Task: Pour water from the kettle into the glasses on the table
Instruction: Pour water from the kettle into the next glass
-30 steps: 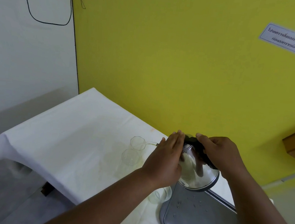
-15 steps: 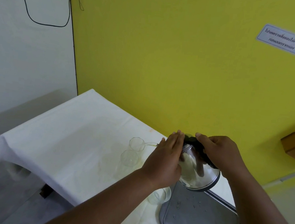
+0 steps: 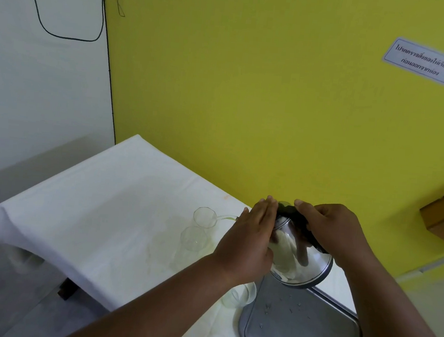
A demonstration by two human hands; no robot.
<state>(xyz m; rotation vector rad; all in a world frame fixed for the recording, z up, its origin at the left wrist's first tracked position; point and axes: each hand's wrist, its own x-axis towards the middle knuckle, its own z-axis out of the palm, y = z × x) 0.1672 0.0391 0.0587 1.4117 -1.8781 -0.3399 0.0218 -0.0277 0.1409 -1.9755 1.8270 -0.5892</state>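
Your right hand (image 3: 336,232) grips the kettle (image 3: 299,258) handle; your left hand (image 3: 246,240) lies flat against its side. It tips leftward, water arcing into the far glass (image 3: 205,217) near the table (image 3: 91,210)'s wall edge; the next glass (image 3: 193,238) sits just nearer you.

Kettle (image 3: 299,255) tilt, as I see it: a touch steeper than a second ago | stream into far glass (image 3: 205,217): unchanged | camera view: drifted slightly, wall sign sits lower-left.
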